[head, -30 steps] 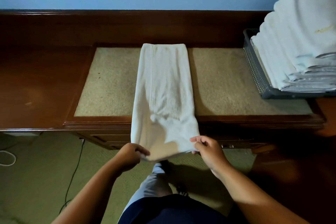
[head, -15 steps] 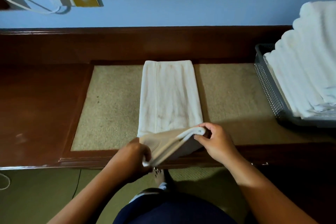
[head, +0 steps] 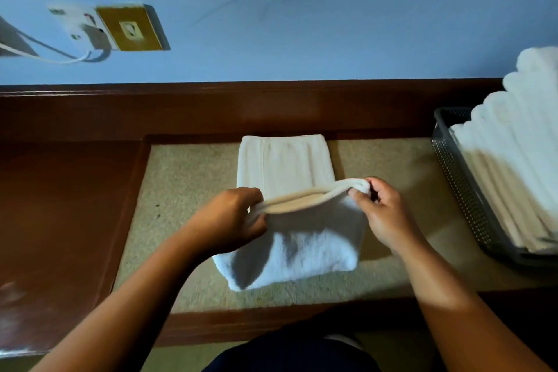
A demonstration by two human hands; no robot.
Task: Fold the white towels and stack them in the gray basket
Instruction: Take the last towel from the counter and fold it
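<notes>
Dark wooden desk (head: 66, 220) w/ a beige inset pad (head: 187, 190) fills the view; at its right edge sits the gray basket (head: 453, 178), piled above the rim w/ folded white towels (head: 513, 160). Mid-pad lies the white towel (head: 302, 244) – a long strip, near end lifted and doubled over toward the wall. Left hand (head: 229, 220) pinches the raised edge's left corner, right hand (head: 383, 214) the right corner – both w/ fingers curled round the cloth.

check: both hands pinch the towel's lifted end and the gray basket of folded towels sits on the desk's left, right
No: the head view shows the gray basket of folded towels on the right of the desk. Left hand and right hand do pinch the lifted end of the towel.
</notes>
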